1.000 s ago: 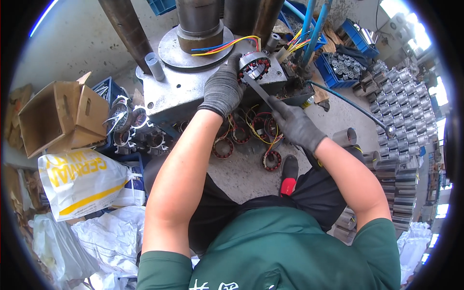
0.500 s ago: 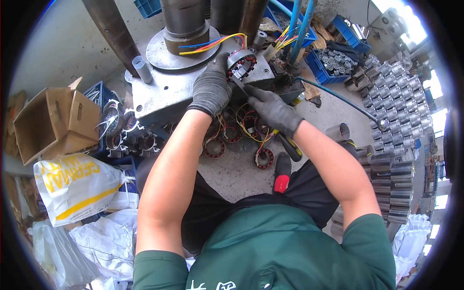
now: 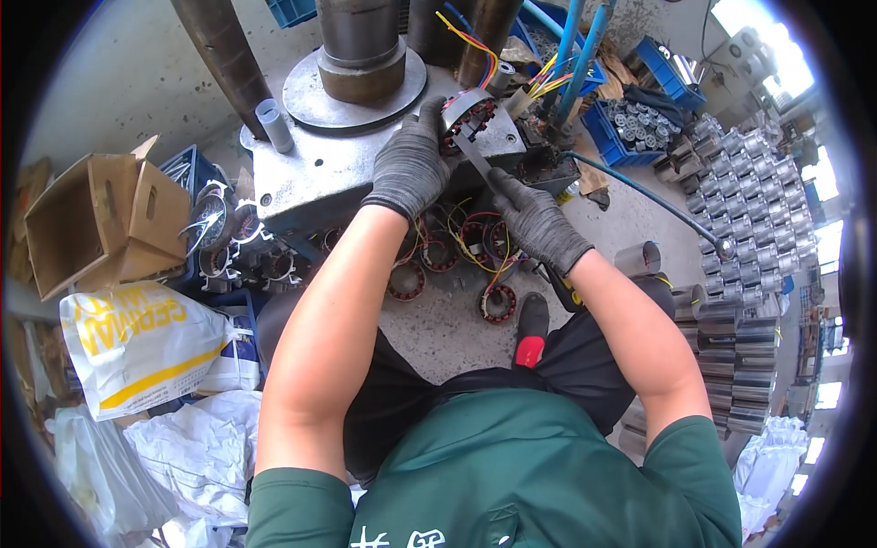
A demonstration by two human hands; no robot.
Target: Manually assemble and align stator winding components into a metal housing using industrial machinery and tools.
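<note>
My left hand [image 3: 409, 166], in a grey knit glove, is closed around a motor stator [image 3: 464, 104], a silver ring with dark and red windings inside. Yellow, red and blue lead wires [image 3: 479, 43] stick up from the stator's far side. My right hand [image 3: 543, 222], gloved too, grips a flat grey metal strip that looks like a file [image 3: 474, 159]. The tip of this tool reaches the stator's near inner edge; whether it touches cannot be made out. Both hands are at the front right edge of a steel press bed [image 3: 338, 183].
A round plate [image 3: 297, 96] and thick columns rise from the press bed, with a grey tube [image 3: 273, 126] at its left. Several stators [image 3: 498, 303] lie on the floor below. Stacked metal housings [image 3: 744, 205] stand right; a cardboard box [image 3: 105, 215] and white bags [image 3: 137, 352] are left.
The stator has tilted in my left hand, and its wires have swung from pointing left to pointing up. My right hand has shifted right and nearer to me, showing more of the flat tool.
</note>
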